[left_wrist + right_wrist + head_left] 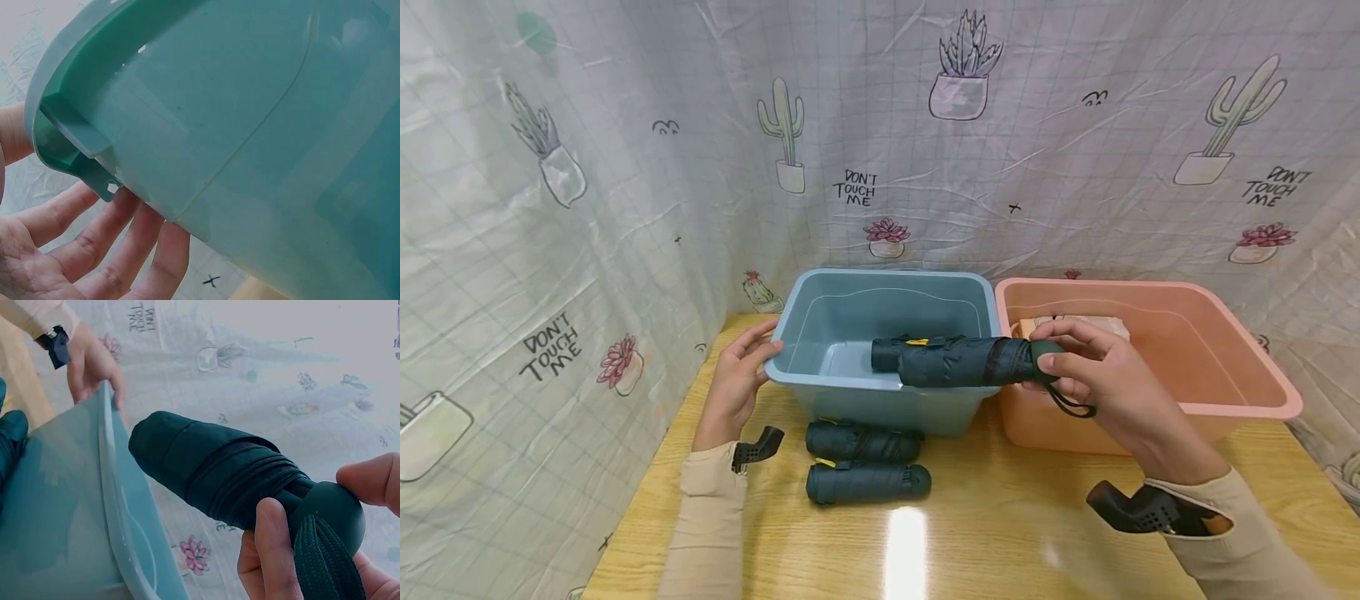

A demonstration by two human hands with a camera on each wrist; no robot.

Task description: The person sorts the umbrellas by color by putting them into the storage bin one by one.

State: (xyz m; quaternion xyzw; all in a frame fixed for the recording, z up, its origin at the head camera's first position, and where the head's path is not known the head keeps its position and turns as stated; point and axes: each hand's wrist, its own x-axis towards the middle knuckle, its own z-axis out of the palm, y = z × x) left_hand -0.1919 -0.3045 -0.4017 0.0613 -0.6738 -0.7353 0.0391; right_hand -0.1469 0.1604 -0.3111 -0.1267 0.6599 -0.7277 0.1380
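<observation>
Umbrella (966, 362) gripped, right hand (1105, 371); blue bin (880, 408) pinched, left hand (736, 377).

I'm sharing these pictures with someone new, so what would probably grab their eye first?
Probably the dark green folded umbrella, held in the fingers of the right hand over the blue tub. Next, perhaps the curtain behind, printed with potted cacti and "DON'T TOUCH ME". The peach tub right of the blue one also stands out.

Wrinkled pale sheet (880, 67) behind, printed potted cacti (786, 125), "DON'T TOUCH ME" lettering (854, 189); wood-grain table (1000, 525), white glare (906, 554).
</observation>
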